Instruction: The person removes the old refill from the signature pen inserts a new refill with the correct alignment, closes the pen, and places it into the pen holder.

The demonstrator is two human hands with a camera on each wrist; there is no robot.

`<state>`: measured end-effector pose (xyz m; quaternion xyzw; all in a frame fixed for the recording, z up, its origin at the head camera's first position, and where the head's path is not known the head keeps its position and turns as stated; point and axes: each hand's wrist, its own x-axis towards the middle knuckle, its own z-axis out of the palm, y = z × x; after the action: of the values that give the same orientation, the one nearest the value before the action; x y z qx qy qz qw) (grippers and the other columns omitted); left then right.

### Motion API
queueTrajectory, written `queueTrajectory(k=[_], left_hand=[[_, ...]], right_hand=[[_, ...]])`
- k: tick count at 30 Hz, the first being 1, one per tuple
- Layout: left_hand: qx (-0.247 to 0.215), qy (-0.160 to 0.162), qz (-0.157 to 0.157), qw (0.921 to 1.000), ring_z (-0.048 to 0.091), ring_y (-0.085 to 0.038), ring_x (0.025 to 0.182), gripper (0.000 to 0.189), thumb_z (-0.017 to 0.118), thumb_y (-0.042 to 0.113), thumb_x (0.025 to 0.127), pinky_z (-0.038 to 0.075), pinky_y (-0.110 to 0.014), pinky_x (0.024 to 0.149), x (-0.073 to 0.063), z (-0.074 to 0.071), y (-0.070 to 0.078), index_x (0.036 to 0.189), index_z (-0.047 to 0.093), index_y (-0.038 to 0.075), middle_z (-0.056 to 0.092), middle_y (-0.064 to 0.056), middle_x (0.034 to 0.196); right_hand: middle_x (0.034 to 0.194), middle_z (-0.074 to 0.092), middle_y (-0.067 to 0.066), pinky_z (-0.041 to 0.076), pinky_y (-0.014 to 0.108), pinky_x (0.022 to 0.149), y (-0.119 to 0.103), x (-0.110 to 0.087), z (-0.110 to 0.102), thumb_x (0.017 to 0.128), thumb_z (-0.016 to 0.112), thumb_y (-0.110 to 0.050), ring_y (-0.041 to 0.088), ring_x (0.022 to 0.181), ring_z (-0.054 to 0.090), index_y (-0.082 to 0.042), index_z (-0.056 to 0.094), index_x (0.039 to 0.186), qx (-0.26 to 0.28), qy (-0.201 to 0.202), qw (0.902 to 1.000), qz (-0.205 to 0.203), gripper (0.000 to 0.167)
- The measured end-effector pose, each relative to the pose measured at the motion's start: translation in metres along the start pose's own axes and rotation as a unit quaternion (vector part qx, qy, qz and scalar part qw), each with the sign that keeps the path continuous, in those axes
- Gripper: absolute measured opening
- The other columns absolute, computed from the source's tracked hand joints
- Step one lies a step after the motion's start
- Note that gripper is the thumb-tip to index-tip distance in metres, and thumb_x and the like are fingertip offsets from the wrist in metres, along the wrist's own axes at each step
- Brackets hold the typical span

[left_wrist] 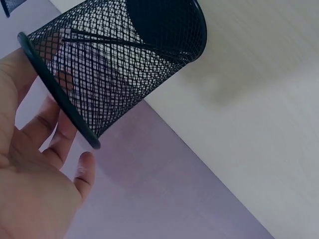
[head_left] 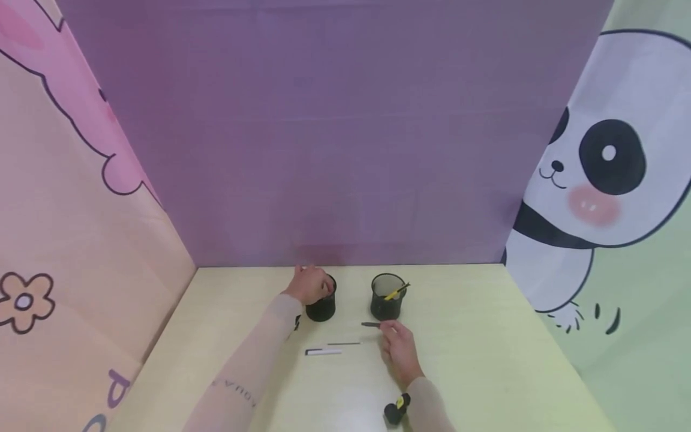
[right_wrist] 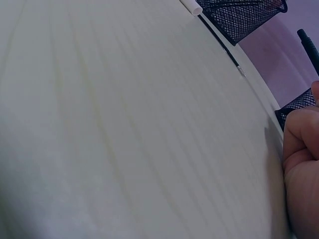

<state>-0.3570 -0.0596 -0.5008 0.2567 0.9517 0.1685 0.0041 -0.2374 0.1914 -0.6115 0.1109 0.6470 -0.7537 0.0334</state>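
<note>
My left hand [head_left: 310, 286] reaches over the left black mesh pen cup [head_left: 321, 309]. In the left wrist view its fingertips dip inside the rim and stand apart. The tip of a thin dark rod [left_wrist: 119, 43], leaning inside that cup, lies beside one fingertip. My right hand [head_left: 399, 350] pinches a dark pen [head_left: 370, 324] in front of the right mesh pen cup [head_left: 385, 309]. Only the pen's end shows past the fingers. A yellow-and-black pencil-like stick [head_left: 396, 292] leans in the right cup.
A white pen [head_left: 324, 352] and a thin dark pen refill [head_left: 344, 344] lie on the pale table [head_left: 475, 360] between my arms. A purple backdrop [head_left: 335, 150] rises behind the table. Printed curtains stand at both sides, one with a panda [head_left: 615, 198].
</note>
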Motion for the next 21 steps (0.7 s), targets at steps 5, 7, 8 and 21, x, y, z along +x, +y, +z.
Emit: queueTrajectory(k=[5, 7, 8, 21], left_hand=[[-0.049, 0.059, -0.007, 0.9970, 0.061, -0.020, 0.097, 0.006, 0.078, 0.017, 0.089, 0.031, -0.066, 0.111, -0.007, -0.007, -0.005, 0.092, 0.082, 0.022, 0.076, 0.007, 0.095], [-0.081, 0.094, -0.018, 0.9922, 0.061, -0.017, 0.091, 0.006, 0.077, 0.017, 0.090, 0.040, -0.062, 0.107, -0.012, -0.012, -0.006, 0.094, 0.081, 0.019, 0.074, 0.005, 0.092], [-0.099, 0.114, -0.024, 0.9882, 0.062, -0.017, 0.088, 0.006, 0.076, 0.017, 0.091, 0.045, -0.058, 0.103, -0.014, -0.014, -0.006, 0.095, 0.080, 0.017, 0.074, 0.004, 0.091], [-0.384, 0.302, -0.181, 0.8535, 0.070, -0.016, 0.079, 0.013, 0.074, 0.018, 0.094, 0.054, -0.028, 0.071, -0.069, -0.017, -0.025, 0.104, 0.076, 0.009, 0.078, -0.007, 0.094]], right_hand=[[0.059, 0.041, -0.010, 0.031, 0.023, 0.045, 0.000, 0.001, 0.000, 0.104, 0.056, -0.020, 0.007, 0.049, 0.034, 0.006, 0.058, 0.120, -0.001, -0.001, 1.0000, 0.000, 0.031], [0.059, 0.041, -0.010, 0.031, 0.022, 0.045, 0.001, 0.002, 0.000, 0.104, 0.056, -0.019, 0.007, 0.049, 0.034, 0.006, 0.058, 0.121, 0.002, -0.003, 1.0000, 0.001, 0.031], [0.059, 0.041, -0.010, 0.031, 0.022, 0.045, 0.001, 0.002, 0.000, 0.104, 0.055, -0.019, 0.007, 0.049, 0.034, 0.007, 0.058, 0.120, 0.004, -0.004, 1.0000, 0.001, 0.031], [0.059, 0.040, -0.010, 0.031, 0.022, 0.044, 0.003, 0.003, -0.001, 0.104, 0.055, -0.019, 0.007, 0.048, 0.034, 0.007, 0.058, 0.120, -0.006, 0.002, 1.0000, -0.005, 0.031]])
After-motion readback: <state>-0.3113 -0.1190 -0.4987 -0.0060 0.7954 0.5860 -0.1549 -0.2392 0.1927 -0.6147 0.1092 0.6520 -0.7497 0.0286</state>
